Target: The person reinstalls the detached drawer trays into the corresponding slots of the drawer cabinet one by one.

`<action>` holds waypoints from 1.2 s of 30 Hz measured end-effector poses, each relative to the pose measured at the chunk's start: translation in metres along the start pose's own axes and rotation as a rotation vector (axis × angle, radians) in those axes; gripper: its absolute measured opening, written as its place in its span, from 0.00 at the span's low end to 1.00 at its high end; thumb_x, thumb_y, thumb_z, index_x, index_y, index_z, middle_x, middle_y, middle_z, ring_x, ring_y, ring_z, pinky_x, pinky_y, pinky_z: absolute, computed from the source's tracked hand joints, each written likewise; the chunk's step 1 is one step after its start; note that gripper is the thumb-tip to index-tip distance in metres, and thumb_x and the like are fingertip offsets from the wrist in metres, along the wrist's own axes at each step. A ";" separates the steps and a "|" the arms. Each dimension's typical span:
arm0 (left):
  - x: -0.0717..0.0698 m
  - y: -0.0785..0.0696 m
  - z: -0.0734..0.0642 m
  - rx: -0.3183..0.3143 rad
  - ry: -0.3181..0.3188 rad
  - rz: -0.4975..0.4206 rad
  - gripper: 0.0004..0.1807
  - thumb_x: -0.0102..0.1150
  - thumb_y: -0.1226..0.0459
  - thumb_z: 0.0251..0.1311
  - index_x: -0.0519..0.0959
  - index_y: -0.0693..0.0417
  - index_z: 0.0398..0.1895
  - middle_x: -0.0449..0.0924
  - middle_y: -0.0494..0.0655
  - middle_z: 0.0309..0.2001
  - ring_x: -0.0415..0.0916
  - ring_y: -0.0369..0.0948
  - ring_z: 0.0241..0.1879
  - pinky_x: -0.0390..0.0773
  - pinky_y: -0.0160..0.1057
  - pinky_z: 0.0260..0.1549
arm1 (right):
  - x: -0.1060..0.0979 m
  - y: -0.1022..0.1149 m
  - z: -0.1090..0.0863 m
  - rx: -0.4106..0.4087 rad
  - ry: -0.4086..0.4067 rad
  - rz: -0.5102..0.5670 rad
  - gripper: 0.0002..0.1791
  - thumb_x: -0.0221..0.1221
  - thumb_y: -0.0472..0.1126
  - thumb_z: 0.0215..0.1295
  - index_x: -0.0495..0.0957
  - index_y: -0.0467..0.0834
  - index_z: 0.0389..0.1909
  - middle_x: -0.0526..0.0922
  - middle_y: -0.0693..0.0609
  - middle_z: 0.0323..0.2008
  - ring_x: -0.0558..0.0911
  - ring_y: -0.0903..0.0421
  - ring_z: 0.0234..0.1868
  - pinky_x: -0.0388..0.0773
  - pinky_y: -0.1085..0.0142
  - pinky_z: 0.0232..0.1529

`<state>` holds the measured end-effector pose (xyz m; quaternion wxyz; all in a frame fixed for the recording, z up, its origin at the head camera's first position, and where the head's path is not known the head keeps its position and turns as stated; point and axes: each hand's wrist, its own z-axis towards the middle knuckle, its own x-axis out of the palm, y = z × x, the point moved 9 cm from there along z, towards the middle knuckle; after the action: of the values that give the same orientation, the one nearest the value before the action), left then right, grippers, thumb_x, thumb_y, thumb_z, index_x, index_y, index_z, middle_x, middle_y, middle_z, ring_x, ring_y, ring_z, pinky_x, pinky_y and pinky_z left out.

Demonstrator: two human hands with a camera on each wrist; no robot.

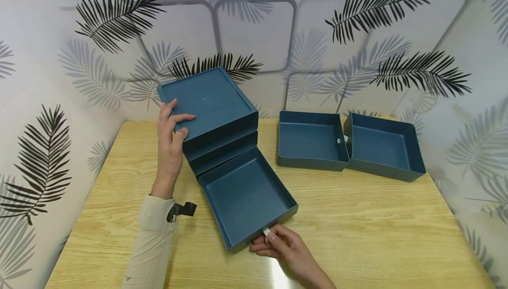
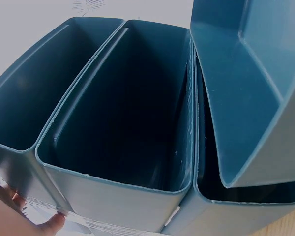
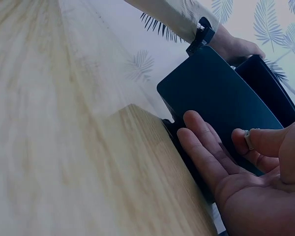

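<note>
A blue drawer case (image 1: pixel 208 103) stands at the middle left of the table, with three stacked slots. From its lowest slot sticks a blue drawer (image 1: pixel 248 198), pulled far out toward the front; its rear end still sits in the slot in the left wrist view. My left hand (image 1: pixel 170 141) rests on the case's left edge, fingers spread on the top. In the left wrist view, fingertips (image 2: pixel 51 223) touch the case's side. At the drawer's front, my right hand (image 1: pixel 287 249) pinches a small white pull tab (image 1: pixel 267 232) between thumb and finger, other fingers extended below.
Two more blue drawers stand at the back right, a left one (image 1: pixel 311 141) and a right one (image 1: pixel 382 143), fronts touching, with white tabs between. They sit on the wooden table (image 1: pixel 357 227). Leaf-patterned cloth (image 1: pixel 258 37) hangs behind and at both sides.
</note>
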<state>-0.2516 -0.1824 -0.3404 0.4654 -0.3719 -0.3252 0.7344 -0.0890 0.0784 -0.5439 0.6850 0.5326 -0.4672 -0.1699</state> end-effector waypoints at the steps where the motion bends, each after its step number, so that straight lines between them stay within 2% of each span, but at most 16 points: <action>1: 0.000 -0.003 -0.001 -0.001 0.003 -0.005 0.21 0.42 0.68 0.66 0.81 0.68 0.53 0.57 0.58 0.81 0.34 0.48 0.86 0.34 0.61 0.82 | 0.001 0.000 0.000 -0.003 0.002 0.005 0.15 0.41 0.37 0.84 0.73 0.30 0.50 0.86 0.40 0.53 0.88 0.48 0.58 0.84 0.55 0.60; 8: 0.000 -0.002 -0.001 -0.001 0.007 -0.010 0.21 0.42 0.68 0.66 0.81 0.67 0.53 0.56 0.55 0.81 0.33 0.46 0.86 0.34 0.60 0.82 | 0.004 -0.001 0.001 -0.021 0.006 0.019 0.16 0.41 0.37 0.84 0.71 0.27 0.49 0.86 0.38 0.53 0.88 0.48 0.58 0.83 0.55 0.60; 15: 0.000 -0.009 -0.001 0.006 0.010 -0.011 0.20 0.43 0.68 0.66 0.81 0.70 0.53 0.57 0.60 0.81 0.33 0.57 0.86 0.35 0.63 0.81 | 0.007 -0.002 0.002 -0.020 -0.001 0.029 0.15 0.42 0.36 0.84 0.73 0.29 0.49 0.86 0.40 0.53 0.88 0.47 0.59 0.83 0.55 0.61; 25: -0.001 -0.011 -0.001 -0.001 0.008 0.000 0.20 0.43 0.68 0.67 0.81 0.70 0.53 0.57 0.61 0.80 0.34 0.58 0.85 0.35 0.63 0.81 | 0.007 -0.007 0.004 0.026 -0.038 0.022 0.15 0.44 0.38 0.83 0.74 0.30 0.51 0.86 0.42 0.53 0.88 0.48 0.59 0.83 0.57 0.60; 30: -0.001 -0.010 -0.001 0.002 0.008 0.001 0.20 0.43 0.68 0.67 0.81 0.70 0.53 0.57 0.61 0.80 0.34 0.59 0.85 0.35 0.63 0.81 | 0.004 -0.007 0.005 0.011 -0.047 -0.001 0.19 0.44 0.37 0.83 0.70 0.22 0.53 0.86 0.44 0.51 0.88 0.51 0.57 0.84 0.59 0.59; 33: -0.001 -0.010 -0.001 0.006 0.009 -0.003 0.20 0.44 0.68 0.67 0.81 0.70 0.53 0.56 0.62 0.80 0.34 0.59 0.85 0.34 0.63 0.81 | 0.002 -0.007 0.004 0.012 -0.056 -0.005 0.19 0.44 0.37 0.83 0.68 0.20 0.53 0.86 0.46 0.50 0.89 0.51 0.57 0.84 0.60 0.58; 36: 0.000 -0.011 -0.002 0.011 0.012 -0.008 0.20 0.44 0.67 0.68 0.80 0.70 0.53 0.56 0.62 0.80 0.33 0.59 0.85 0.34 0.64 0.81 | 0.001 -0.007 0.003 0.019 -0.064 0.006 0.17 0.44 0.37 0.83 0.71 0.24 0.51 0.87 0.46 0.50 0.89 0.51 0.56 0.85 0.60 0.58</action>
<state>-0.2454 -0.1787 -0.3321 0.4724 -0.3725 -0.3195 0.7322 -0.0893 0.0733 -0.5502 0.6652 0.5319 -0.4920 -0.1805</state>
